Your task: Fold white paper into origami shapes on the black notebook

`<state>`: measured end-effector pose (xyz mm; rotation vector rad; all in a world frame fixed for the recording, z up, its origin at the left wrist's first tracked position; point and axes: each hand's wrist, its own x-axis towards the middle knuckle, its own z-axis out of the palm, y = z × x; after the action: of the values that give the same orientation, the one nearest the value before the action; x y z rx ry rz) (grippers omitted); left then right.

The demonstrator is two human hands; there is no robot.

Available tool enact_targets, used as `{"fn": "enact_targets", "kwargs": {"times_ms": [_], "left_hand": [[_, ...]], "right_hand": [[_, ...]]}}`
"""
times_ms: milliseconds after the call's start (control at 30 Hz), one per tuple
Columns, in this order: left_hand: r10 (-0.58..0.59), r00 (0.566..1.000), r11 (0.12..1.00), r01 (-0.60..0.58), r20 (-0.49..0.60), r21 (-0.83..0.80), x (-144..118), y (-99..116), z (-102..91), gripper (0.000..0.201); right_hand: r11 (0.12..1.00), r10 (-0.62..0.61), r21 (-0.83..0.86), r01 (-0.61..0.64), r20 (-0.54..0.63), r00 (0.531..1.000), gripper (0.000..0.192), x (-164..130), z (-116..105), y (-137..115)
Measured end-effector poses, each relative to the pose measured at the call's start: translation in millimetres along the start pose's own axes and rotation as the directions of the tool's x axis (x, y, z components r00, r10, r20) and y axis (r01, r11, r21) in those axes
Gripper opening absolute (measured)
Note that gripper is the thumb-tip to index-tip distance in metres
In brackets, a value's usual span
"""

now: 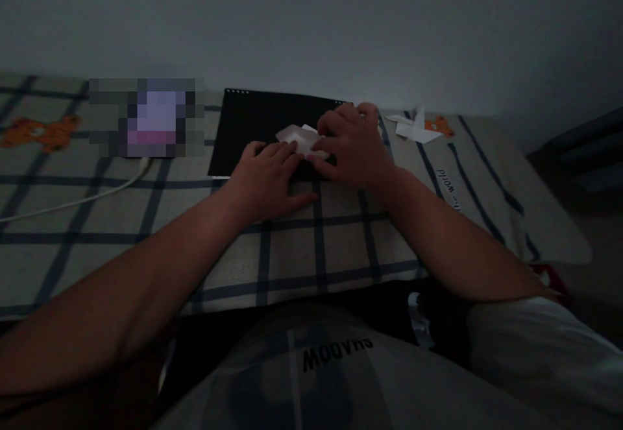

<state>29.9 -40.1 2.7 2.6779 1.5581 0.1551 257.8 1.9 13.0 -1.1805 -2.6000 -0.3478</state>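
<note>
The left hand (265, 180) lies loosely spread, thumb out and fingertips resting on the left side of a small folded white paper (305, 141), while the right hand (353, 148) is curled, thumb and forefinger seemingly pinching its right side. This looks like a creasing step, and the next move calls for steady left fingertips and a careful right-hand pinch to keep the edges aligned. The paper sits over a black sheet (263, 115) on the cloth-covered table (292, 255), left of another folded white piece (419, 130).
</note>
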Motion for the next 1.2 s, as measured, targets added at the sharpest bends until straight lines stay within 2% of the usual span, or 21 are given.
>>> {"fn": "enact_targets", "kwargs": {"times_ms": [100,200,367,600,800,967,1200], "left_hand": [[0.016,1.0,1.0,-0.016,0.023,0.013,0,-2,0.6,0.082],[0.019,0.998,1.0,-0.02,0.055,0.011,0,-5,0.9,0.084],[0.049,0.996,0.999,-0.049,0.08,-0.004,2,-10,1.1,0.087],[0.099,0.987,0.995,-0.099,0.128,-0.003,6,-14,1.8,0.089],[0.106,0.994,0.994,-0.107,0.026,0.013,5,-18,5.6,0.082],[0.109,0.993,0.994,-0.11,0.037,0.028,5,-19,4.5,0.078],[0.09,0.993,0.995,-0.093,0.073,0.035,5,-18,0.0,0.079]], "right_hand": [[0.994,0.078,0.078,-0.073,-0.059,0.995,0.054,3,9,18],[0.991,0.106,0.095,-0.098,-0.077,0.991,0.051,6,24,38],[0.97,0.041,0.241,-0.034,-0.025,0.999,0.051,5,42,57],[0.939,-0.017,0.344,0.016,0.0,1.0,0.058,4,49,54],[0.961,-0.033,0.277,0.012,0.07,0.997,0.061,3,47,52],[0.968,-0.047,0.25,0.021,0.1,0.994,0.067,3,45,46],[0.984,-0.054,0.176,0.03,0.134,0.99,0.063,3,42,40]]}}
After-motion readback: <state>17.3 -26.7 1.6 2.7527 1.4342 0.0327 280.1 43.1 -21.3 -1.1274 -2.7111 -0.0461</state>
